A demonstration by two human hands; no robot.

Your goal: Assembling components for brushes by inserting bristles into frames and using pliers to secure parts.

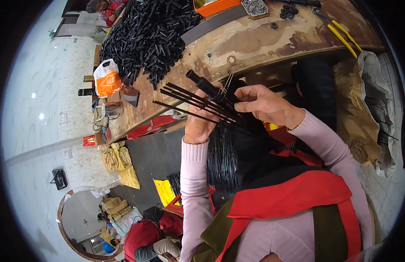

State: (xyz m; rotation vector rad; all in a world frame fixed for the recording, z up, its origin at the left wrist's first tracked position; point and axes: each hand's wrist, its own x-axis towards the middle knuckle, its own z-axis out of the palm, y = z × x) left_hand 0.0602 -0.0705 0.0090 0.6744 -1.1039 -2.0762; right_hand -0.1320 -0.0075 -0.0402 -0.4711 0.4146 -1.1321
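My left hand (197, 126) is closed around several thin black rods (180, 97), which fan out toward the upper left. A thicker black tube with a stepped collar (206, 86) lies across the same grip. Close by on its right, my right hand (270, 105) has thumb and fingers bent together in a pinch. Whatever is between those fingertips is too small or hidden to name. Thin, pale-tipped rods (228, 81) stick up between the two hands. Further long dark rods (222, 159) lie in a bundle below, beside my lap.
A worn wooden table (254, 43) carries a heap of short black tubes (154, 35), an orange bin (215, 8), a tray of small metal parts (254, 8) and yellow-handled pliers (342, 39). A plastic bag (107, 81) and phone (131, 95) sit at its left edge. Other people are nearby.
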